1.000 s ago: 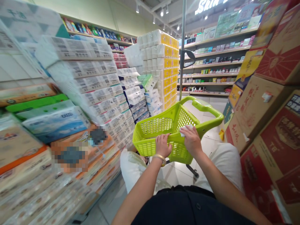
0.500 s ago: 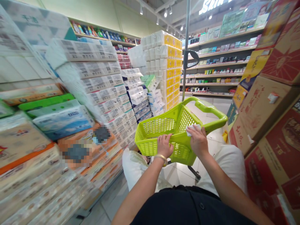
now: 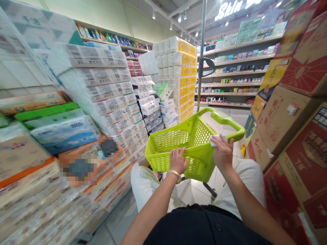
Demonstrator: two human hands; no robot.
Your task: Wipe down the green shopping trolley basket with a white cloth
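Note:
A lime-green plastic shopping basket cart point(image 3: 158, 162) stands between my knees, its mesh walls and looped handle facing me. My left hand point(image 3: 178, 161), with a bangle at the wrist, is closed over the near rim. On that same rim, further right by the base of the handle, my right hand point(image 3: 223, 151) presses a folded white tissue point(image 3: 215, 140) against the green plastic. Its fingers lie over the tissue, which shows only at their far side. Part of the wheeled base shows below the basket.
Stacked tissue packs point(image 3: 120, 112) rise on the left, and yellow-and-white rolls point(image 3: 187, 78) stand beyond the cart. Red and brown cartons point(image 3: 274, 119) are piled close on my right. A metal pole point(image 3: 200, 81) rises behind the cart, with stocked shelves point(image 3: 230, 73) further back.
My right hand has slid the tissue along the rim to the right, toward the handle. My left hand keeps its hold on the rim. The view has shifted slightly.

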